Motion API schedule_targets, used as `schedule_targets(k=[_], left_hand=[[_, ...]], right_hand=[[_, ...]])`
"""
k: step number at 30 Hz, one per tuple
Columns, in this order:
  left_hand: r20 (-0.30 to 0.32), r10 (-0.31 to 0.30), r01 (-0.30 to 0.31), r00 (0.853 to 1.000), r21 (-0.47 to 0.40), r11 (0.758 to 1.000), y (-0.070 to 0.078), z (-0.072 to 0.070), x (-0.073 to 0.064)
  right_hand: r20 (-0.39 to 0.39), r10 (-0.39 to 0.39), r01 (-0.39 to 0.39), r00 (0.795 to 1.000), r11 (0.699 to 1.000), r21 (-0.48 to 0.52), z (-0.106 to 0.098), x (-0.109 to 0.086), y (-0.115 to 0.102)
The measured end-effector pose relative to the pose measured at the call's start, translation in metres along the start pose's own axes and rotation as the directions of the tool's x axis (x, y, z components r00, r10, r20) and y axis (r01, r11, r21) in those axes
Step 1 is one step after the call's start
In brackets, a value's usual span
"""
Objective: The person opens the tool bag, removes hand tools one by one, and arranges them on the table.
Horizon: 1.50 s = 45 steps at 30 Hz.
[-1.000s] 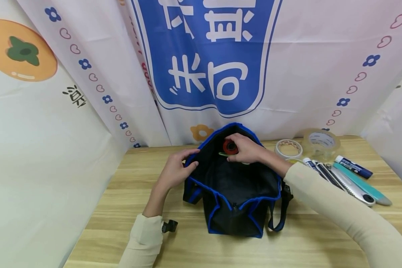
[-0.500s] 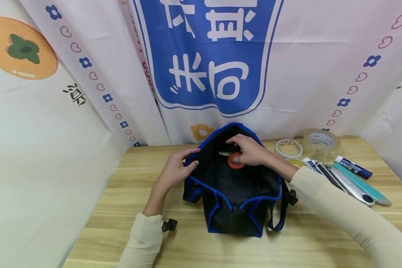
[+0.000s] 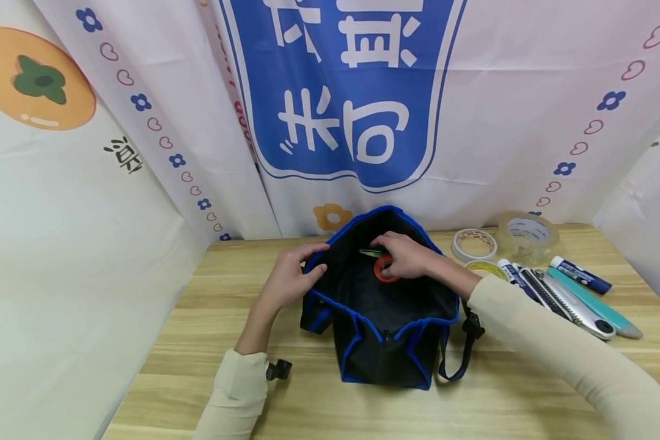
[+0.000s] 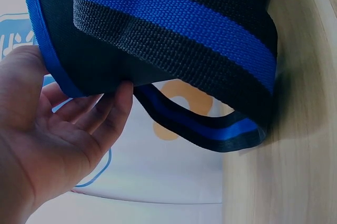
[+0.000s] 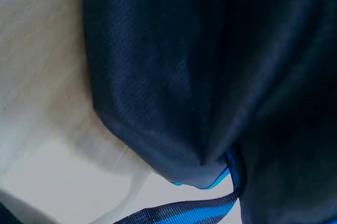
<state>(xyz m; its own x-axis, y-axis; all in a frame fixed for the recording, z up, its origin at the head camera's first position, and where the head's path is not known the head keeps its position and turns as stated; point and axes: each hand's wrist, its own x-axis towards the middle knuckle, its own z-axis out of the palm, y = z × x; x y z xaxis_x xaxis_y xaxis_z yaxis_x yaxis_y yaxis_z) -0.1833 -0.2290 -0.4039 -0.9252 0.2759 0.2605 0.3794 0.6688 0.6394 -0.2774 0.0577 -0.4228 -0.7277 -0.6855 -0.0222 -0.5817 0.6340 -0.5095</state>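
A black bag (image 3: pixel 387 354) with blue trim stands on the table, its top spread wide. On its left rim my left hand (image 3: pixel 294 275) pinches the fabric; the left wrist view has the thumb on one side of the blue edge and the other fingers behind. Inside the bag my right hand (image 3: pixel 407 253) is palm down, its thumb overlapping a red tape roll (image 3: pixel 378 269). The visible fingertips lie loosely bent beyond the ring, beside a thin green-edged item (image 3: pixel 370 252). In the right wrist view the bag's dark fabric (image 5: pixel 158 77) hides the hand.
Right of the bag are a white tape roll (image 3: pixel 459 244), a clear tape roll (image 3: pixel 547 235) and a yellow roll (image 3: pixel 486 266). A blue-capped marker (image 3: pixel 580 275), teal-handled tool (image 3: pixel 596 299) and cutters lie nearby. A strap (image 4: pixel 184 24) loops off the bag's side. A printed curtain hangs behind.
The red tape roll came down from near the bag's back wall towards its middle. My right hand rose off it slightly, then lowered over it. My left hand stayed at the rim.
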Motion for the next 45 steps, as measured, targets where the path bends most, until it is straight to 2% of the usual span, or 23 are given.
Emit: schedule_targets(k=[6,14,25,36,45], left_hand=[[-0.005,-0.002,0.002,1.0,-0.006,1.0,0.0,-0.002,-0.001],[-0.003,0.004,-0.004,1.0,-0.011,1.0,-0.001,-0.002,-0.001],[0.001,-0.002,0.002,1.0,-0.002,1.0,0.002,-0.001,0.0],[-0.005,0.0,0.0,1.0,-0.009,1.0,0.003,-0.001,-0.001],[-0.003,-0.001,0.001,1.0,0.008,1.0,0.002,-0.001,-0.002]], right_hand=[[0.009,-0.008,0.008,1.0,1.0,-0.002,0.004,0.003,-0.004],[0.068,0.053,-0.053,0.996,0.998,-0.015,0.012,0.007,-0.009],[0.035,0.027,-0.028,0.999,0.999,0.035,0.025,-0.001,-0.007],[0.028,-0.011,0.009,1.0,0.997,0.077,0.035,-0.001,-0.003],[0.057,0.021,-0.026,0.998,0.996,0.086,0.037,-0.003,-0.007]])
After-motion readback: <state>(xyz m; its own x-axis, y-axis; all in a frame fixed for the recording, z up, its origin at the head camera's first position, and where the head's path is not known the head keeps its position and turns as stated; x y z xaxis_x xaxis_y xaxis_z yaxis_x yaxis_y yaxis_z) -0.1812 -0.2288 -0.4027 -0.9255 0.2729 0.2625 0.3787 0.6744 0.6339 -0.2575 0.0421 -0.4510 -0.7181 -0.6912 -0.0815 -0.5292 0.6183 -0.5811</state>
